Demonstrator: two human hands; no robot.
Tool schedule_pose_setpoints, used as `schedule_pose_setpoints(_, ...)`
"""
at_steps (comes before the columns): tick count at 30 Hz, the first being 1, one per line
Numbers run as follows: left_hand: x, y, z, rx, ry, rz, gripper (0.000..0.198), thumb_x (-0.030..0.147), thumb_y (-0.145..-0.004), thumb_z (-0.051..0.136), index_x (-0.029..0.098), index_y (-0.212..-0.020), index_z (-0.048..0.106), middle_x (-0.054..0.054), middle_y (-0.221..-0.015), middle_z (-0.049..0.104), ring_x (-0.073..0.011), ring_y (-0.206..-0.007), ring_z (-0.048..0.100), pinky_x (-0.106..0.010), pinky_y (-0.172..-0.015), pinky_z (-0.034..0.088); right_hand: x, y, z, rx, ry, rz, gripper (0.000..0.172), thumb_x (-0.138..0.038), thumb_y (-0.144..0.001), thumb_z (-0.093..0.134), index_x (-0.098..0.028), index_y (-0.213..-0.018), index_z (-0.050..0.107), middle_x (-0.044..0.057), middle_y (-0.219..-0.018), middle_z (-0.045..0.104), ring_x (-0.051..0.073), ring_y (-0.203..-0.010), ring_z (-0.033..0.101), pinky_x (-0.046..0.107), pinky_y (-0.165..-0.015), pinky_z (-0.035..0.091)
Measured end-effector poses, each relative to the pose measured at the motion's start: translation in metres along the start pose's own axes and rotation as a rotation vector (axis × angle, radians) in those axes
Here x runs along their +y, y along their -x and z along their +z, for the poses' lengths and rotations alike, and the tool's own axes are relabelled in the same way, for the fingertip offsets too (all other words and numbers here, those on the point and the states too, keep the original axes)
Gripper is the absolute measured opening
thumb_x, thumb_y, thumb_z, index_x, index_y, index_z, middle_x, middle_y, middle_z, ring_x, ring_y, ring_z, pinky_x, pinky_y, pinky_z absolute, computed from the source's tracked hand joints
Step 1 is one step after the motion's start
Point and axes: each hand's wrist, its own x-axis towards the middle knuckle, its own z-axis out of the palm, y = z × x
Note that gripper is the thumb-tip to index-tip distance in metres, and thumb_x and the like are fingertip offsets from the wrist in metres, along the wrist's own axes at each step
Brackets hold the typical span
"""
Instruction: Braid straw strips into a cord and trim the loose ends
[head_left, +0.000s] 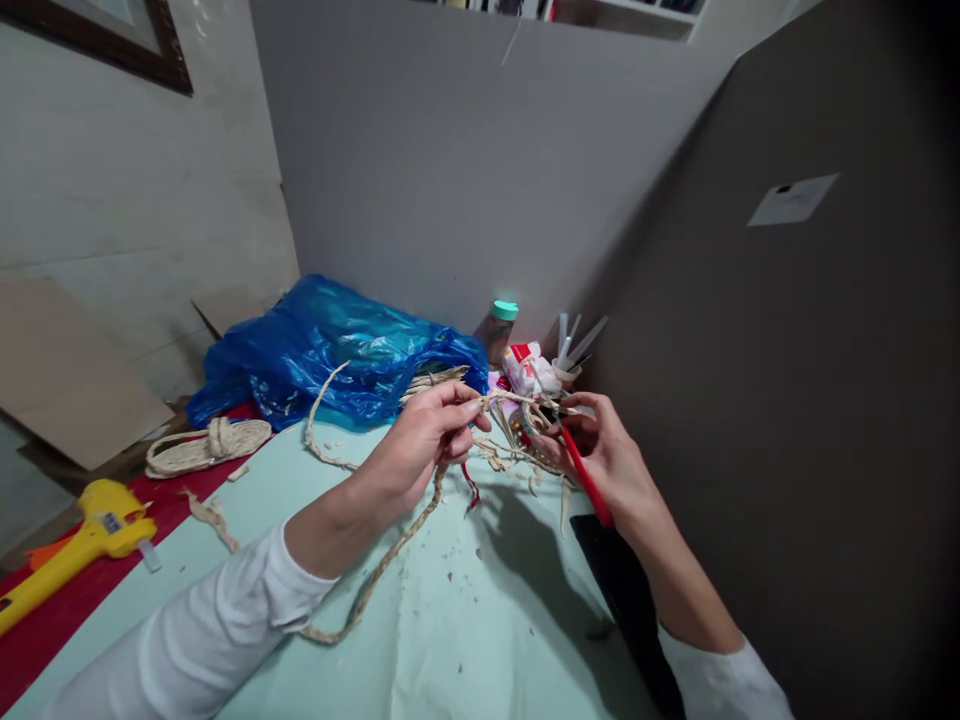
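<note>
My left hand (420, 440) is closed in a pinch on a braided straw cord (390, 560), which trails down over the pale green sheet (465, 640) and loops back toward the blue bag. My right hand (607, 455) is closed around a red-handled tool (586, 480), likely scissors, with its tip at the loose straw ends (517, 420) held between both hands. Both hands hover above the sheet, close together.
A crumpled blue plastic bag (330, 350) lies behind the hands. A woven straw sole (206, 447) and a yellow glue gun (82, 545) rest at the left on red cloth. A green-capped jar (499, 330), packets and sticks stand by the grey partition (787, 380). A dark flat object (622, 590) lies under my right forearm.
</note>
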Motion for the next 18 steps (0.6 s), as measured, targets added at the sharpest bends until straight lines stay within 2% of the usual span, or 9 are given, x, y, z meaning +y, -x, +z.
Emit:
schedule_pose_setpoints(4,-0.001,0.002,0.004,-0.002,-0.001,-0.042,0.002,0.014,-0.081,0.061,0.012,-0.081,0.06,-0.003,-0.075,0.062,-0.0038,-0.049,0.045,-0.017,-0.046,0.031,0.009,0.016,0.006,0.084,-0.116,-0.027,0.053,-0.039,-0.075,0.073,-0.023,-0.117,0.044,0.006,-0.099,0.064,0.02,-0.087,0.063,0.034,-0.078,0.052)
schedule_pose_setpoints(9,-0.001,0.0,0.005,0.109,0.074,-0.113,0.007,0.008,-0.073,0.068,0.012,-0.079,0.065,-0.002,-0.078,0.061,-0.0076,-0.059,0.054,-0.019,-0.053,0.042,-0.004,0.031,0.017,0.137,0.007,-0.103,0.052,-0.031,-0.08,0.067,-0.021,-0.124,0.042,0.009,-0.109,0.059,0.022,-0.096,0.06,0.037,-0.086,0.049)
schedule_pose_setpoints(14,-0.004,-0.003,0.005,0.124,0.109,-0.121,0.008,0.006,-0.073,0.067,0.009,-0.078,0.072,-0.003,-0.079,0.064,-0.009,-0.066,0.057,-0.02,-0.059,0.048,-0.015,0.042,0.027,0.176,0.187,-0.392,0.055,-0.029,-0.079,0.067,-0.018,-0.127,0.041,0.012,-0.109,0.056,0.023,-0.09,0.057,0.038,-0.081,0.05)
schedule_pose_setpoints(18,-0.005,-0.001,0.009,0.107,0.121,-0.123,0.026,-0.005,-0.069,0.057,0.008,-0.083,0.075,-0.007,-0.079,0.069,-0.0104,-0.066,0.06,-0.02,-0.063,0.05,-0.008,0.044,0.032,0.13,0.404,-0.563,0.048,-0.029,-0.083,0.061,-0.013,-0.125,0.044,0.018,-0.111,0.055,0.03,-0.101,0.054,0.044,-0.085,0.049)
